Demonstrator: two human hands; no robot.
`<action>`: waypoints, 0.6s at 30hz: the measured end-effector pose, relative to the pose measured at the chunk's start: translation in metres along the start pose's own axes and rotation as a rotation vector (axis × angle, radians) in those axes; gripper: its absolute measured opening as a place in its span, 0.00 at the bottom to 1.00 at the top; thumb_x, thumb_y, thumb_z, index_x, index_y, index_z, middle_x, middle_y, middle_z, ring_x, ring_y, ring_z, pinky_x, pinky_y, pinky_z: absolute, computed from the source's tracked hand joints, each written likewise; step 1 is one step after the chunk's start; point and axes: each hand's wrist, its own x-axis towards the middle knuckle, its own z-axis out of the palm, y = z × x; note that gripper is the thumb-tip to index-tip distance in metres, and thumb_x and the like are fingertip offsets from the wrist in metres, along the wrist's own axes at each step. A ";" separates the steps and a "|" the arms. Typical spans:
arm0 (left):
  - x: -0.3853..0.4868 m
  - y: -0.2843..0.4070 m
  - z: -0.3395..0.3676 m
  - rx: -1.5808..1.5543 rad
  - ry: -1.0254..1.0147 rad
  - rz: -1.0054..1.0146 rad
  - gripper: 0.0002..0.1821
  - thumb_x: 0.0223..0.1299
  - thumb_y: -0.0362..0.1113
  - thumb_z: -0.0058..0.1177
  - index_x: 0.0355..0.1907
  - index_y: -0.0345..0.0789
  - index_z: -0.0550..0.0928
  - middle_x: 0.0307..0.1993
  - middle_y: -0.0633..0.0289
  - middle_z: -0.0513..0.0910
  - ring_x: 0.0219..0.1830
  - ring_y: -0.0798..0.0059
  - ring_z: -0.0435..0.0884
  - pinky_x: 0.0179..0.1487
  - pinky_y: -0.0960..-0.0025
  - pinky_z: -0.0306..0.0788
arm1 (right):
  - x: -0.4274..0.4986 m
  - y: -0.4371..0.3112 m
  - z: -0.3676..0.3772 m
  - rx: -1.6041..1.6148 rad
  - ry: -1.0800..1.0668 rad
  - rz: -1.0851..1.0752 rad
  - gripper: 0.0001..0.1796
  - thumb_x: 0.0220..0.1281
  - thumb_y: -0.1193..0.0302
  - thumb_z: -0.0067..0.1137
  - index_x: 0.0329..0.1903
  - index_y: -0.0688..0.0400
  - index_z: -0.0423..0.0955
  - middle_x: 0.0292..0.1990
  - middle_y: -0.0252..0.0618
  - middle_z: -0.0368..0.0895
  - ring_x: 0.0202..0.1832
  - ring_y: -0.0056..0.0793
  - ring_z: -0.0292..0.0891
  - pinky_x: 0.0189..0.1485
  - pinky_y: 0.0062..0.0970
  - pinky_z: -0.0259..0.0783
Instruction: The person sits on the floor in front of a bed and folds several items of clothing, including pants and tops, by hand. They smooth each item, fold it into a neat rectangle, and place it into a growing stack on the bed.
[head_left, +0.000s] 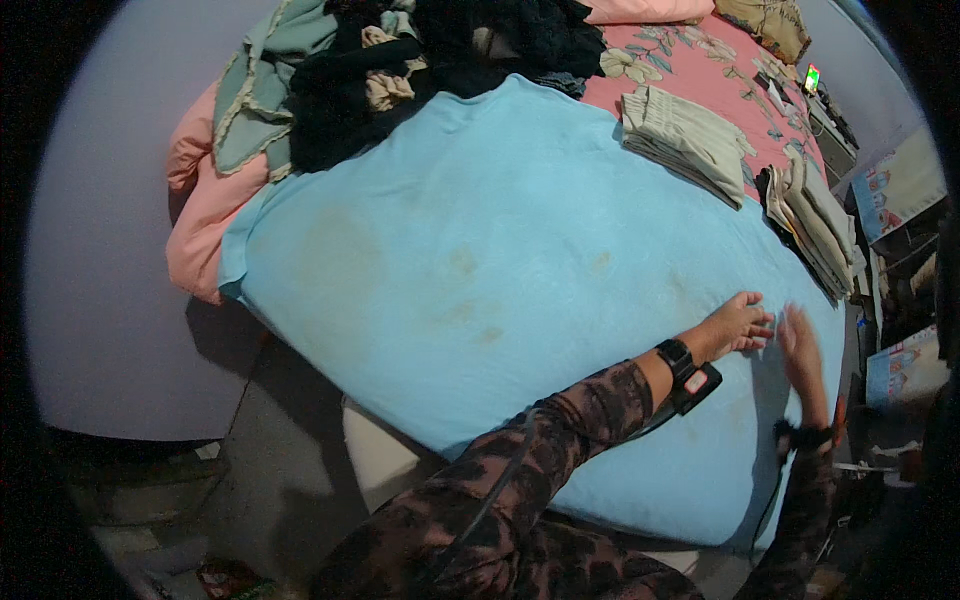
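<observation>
My left hand is over the right part of a light blue sheet, fingers spread and holding nothing. Close beside it, my right hand is raised and blurred; nothing shows in it, but its finger pose is unclear. Both wrists wear black straps, the left one with a small black device and a cable. Beyond my hands lie a folded stack of beige clothes at the bed's right edge and folded light trousers farther back. The blue sheet has several brownish stains.
Dark clothes are heaped at the back left beside a grey-green blanket and a pink quilt. A pink floral sheet covers the far right. A lit phone stands by the wall. Shelving with patterned cloths borders the right.
</observation>
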 end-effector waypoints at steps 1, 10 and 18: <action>-0.002 0.000 0.000 -0.044 0.040 0.003 0.43 0.73 0.39 0.53 0.80 0.37 0.44 0.63 0.51 0.70 0.50 0.65 0.81 0.49 0.64 0.82 | -0.035 -0.004 0.012 -0.066 -0.117 0.078 0.30 0.75 0.64 0.52 0.76 0.55 0.62 0.78 0.48 0.56 0.81 0.44 0.45 0.81 0.46 0.43; -0.055 0.092 -0.059 0.820 0.106 0.155 0.33 0.64 0.39 0.61 0.69 0.40 0.64 0.46 0.56 0.77 0.51 0.66 0.78 0.63 0.51 0.72 | -0.082 -0.026 0.007 -0.209 -0.236 0.055 0.36 0.76 0.58 0.48 0.78 0.62 0.52 0.79 0.58 0.46 0.80 0.56 0.43 0.77 0.50 0.50; -0.299 0.364 -0.198 1.306 1.157 0.735 0.37 0.57 0.32 0.59 0.70 0.28 0.65 0.64 0.40 0.72 0.61 0.53 0.75 0.65 0.55 0.68 | -0.128 -0.160 0.065 -0.113 -0.160 -0.363 0.43 0.71 0.59 0.53 0.78 0.67 0.46 0.78 0.65 0.41 0.80 0.63 0.35 0.78 0.62 0.37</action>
